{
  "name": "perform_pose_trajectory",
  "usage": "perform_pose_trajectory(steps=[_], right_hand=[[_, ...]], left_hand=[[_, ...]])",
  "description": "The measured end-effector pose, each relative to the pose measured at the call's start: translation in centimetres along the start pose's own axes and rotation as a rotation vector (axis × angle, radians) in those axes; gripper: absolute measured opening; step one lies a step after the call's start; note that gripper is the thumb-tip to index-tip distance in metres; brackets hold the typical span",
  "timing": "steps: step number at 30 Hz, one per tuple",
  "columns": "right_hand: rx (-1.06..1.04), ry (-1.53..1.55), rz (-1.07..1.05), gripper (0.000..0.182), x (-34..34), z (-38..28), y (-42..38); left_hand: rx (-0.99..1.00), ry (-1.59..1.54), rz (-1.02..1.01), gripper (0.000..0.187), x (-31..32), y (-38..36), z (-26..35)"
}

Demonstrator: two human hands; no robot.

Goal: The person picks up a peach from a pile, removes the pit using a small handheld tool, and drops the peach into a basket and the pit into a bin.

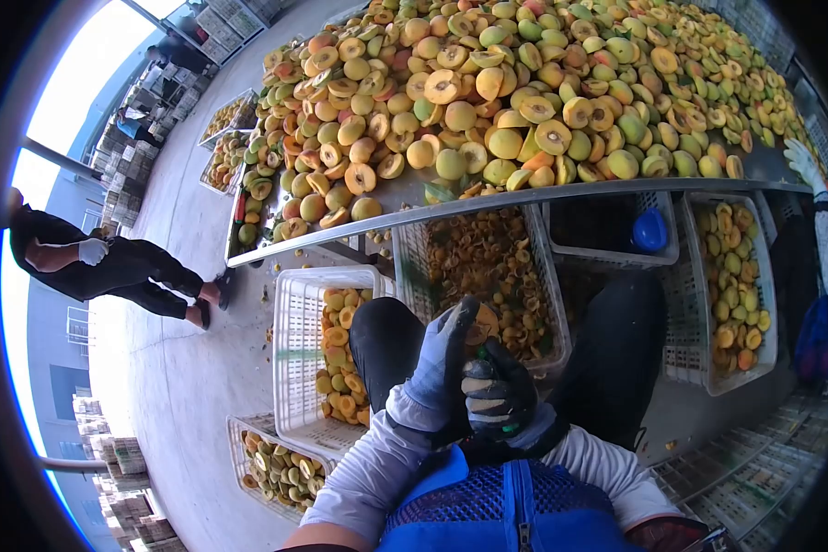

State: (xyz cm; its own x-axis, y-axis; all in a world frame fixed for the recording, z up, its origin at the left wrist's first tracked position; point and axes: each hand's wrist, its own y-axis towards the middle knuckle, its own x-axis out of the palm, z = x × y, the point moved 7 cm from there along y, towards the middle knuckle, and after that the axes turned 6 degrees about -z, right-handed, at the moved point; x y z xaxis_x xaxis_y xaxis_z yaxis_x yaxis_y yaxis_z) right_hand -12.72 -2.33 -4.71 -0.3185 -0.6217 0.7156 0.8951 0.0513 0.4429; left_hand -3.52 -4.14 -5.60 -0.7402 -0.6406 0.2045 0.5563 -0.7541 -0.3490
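My left hand [438,357], in a grey-blue glove with dark fingertips, is closed on a yellow peach half [484,324] above my lap. Close beside it, my right hand [500,390], in a dark and white glove, is wrapped round a green-handled tool [509,428]. Bits of green show at both ends of that fist; the tool's working end is hidden. Below and beyond both hands stands a white crate [416,276] of brownish fruit scraps and pits. To the left, a white crate [290,317] contains peach halves.
A metal-edged table [377,221] heaped with cut peaches spans the front. Beneath it are a dark bin with a blue scoop-like object [649,230] and a crate of halves [768,304]. A co-worker's gloved hand [805,166] rests at far right; another person [92,253] stands left.
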Motion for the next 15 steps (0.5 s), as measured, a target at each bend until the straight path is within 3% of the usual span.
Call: perform_pose_trajectory(steps=[5,9,12,15], right_hand=[[0.051,-0.005,0.019,0.048,-0.5,0.1,-0.5],[0.045,-0.020,-0.014,0.047,-0.6,0.4,-0.7],[-0.043,-0.020,0.089,0.046,-0.1,-0.1,-0.8],[-0.077,-0.212,0.019,0.042,2.0,-1.2,-1.0]], left_hand=[[-0.006,0.153,-0.101,0.032,-0.8,0.6,-1.0],[-0.058,-0.098,-0.059,0.032,-0.2,-0.5,-1.9],[-0.108,-0.299,-0.053,0.033,1.6,-1.0,-1.2],[-0.164,-0.502,0.013,0.034,-0.9,0.2,-4.2]])
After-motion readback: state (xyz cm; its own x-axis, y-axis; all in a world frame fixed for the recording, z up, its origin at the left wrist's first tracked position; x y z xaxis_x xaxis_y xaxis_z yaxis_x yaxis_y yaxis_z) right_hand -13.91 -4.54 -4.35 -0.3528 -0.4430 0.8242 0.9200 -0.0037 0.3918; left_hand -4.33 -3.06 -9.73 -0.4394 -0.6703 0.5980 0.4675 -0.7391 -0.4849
